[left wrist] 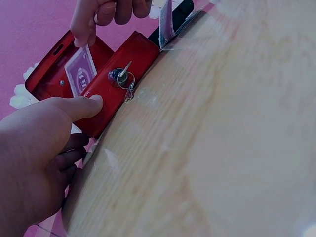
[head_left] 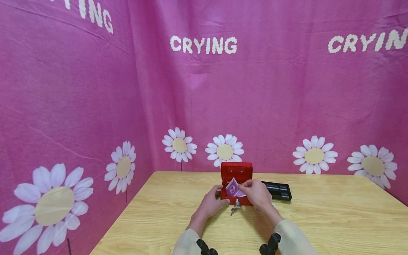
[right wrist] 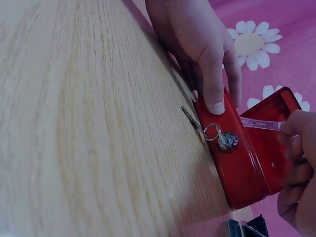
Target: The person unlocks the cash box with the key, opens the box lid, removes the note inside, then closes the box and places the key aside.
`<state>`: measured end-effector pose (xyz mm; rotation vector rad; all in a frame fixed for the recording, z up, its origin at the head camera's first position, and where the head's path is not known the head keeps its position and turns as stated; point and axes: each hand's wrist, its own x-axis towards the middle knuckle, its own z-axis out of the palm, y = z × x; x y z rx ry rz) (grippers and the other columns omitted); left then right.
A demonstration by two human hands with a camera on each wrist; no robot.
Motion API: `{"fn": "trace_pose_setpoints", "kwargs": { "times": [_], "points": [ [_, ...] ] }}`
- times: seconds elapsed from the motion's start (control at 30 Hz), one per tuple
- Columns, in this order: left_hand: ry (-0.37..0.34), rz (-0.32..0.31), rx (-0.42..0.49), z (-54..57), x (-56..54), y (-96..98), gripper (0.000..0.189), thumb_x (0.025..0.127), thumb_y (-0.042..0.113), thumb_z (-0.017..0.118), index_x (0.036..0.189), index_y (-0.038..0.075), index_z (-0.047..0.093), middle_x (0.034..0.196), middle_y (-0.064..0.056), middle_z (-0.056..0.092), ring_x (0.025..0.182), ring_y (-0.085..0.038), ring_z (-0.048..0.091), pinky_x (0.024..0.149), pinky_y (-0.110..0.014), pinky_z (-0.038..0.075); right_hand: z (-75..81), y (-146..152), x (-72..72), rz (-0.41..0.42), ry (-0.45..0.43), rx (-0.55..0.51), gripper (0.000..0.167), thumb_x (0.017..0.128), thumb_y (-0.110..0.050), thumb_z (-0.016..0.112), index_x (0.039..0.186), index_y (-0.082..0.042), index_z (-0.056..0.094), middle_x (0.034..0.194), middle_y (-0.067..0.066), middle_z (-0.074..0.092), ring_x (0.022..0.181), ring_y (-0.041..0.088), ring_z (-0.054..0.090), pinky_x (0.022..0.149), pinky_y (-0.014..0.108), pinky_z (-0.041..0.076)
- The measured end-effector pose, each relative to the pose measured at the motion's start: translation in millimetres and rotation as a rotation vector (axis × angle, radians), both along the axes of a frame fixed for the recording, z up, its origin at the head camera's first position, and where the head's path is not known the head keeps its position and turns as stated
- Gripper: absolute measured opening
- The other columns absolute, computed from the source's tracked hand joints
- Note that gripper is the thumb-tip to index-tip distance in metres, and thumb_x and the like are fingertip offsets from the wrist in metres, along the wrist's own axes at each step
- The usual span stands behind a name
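Tabletop, pale wood-grain, ran across the lower frame, far edge close against a magenta daisy-print curtain. Broad surface lay to the right; tight behind the box. Red metal cash box, lid raised, sat lower centre near that edge, black plastic compartmented tray just right. Left hand gripped its left end, thumb on the front wall. Right hand nearly closed, thumb and fingertips pinching a purple paper note, pale-bordered, tilted corner-up inside the box. Silver round lock on the front, key ring hanging off.
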<state>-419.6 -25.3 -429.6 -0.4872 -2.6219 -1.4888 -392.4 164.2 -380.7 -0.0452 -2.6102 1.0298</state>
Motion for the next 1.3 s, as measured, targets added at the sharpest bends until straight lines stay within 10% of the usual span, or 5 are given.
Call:
{"fn": "trace_pose_setpoints", "kwargs": {
  "times": [1.3],
  "points": [
    [0.017, -0.003, 0.000, -2.3, -0.9, -0.4, 0.061, 0.088, 0.024, 0.074, 0.143, 0.011, 0.049, 0.135, -0.017, 0.061, 0.129, -0.035, 0.054, 0.111, -0.059, 0.039, 29.6, 47.5, 38.4, -0.046, 0.146, -0.186, 0.020, 0.086, -0.026, 0.069, 0.083, -0.007, 0.072, 0.064, -0.007, 0.059, 0.064, 0.011, 0.048, 0.055, 0.026, 0.038]
  ]
}}
